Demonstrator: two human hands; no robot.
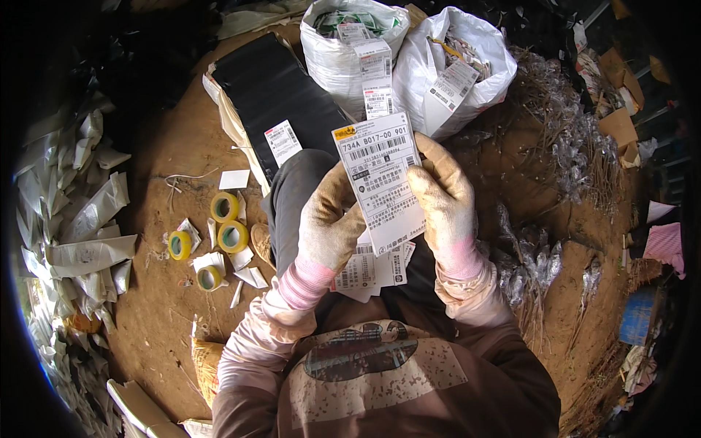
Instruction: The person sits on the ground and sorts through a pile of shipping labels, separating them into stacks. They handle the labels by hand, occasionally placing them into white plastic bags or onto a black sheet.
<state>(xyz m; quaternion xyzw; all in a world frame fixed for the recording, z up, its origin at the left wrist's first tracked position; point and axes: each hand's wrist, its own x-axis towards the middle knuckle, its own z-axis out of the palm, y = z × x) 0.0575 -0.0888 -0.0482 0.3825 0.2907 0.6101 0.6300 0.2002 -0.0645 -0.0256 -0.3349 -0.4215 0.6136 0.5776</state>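
A printed shipping label (380, 186) is held up in front of my lap, and it bears writing and barcodes. My left hand (331, 224), in a soiled work glove with a pink cuff, grips its left edge. On the opposite edge, my right hand (446, 202), gloved the same way, pinches the paper between thumb and fingers. Below it, several more labels (372, 271) lie overlapping on my lap, partly hidden by the held one and my left hand. A strip of joined labels (375, 65) hangs down the front of a white woven sack (331, 71) beyond my hands.
Another white sack (482, 96) stands to the right with a label on it. A black-covered box (268, 82) carries a loose label. Rolls of tape (233, 237) lie on the dirt floor. Plastic-wrapped packages (90, 257) pile up left; bundled bare stems in plastic (526, 268) lie right.
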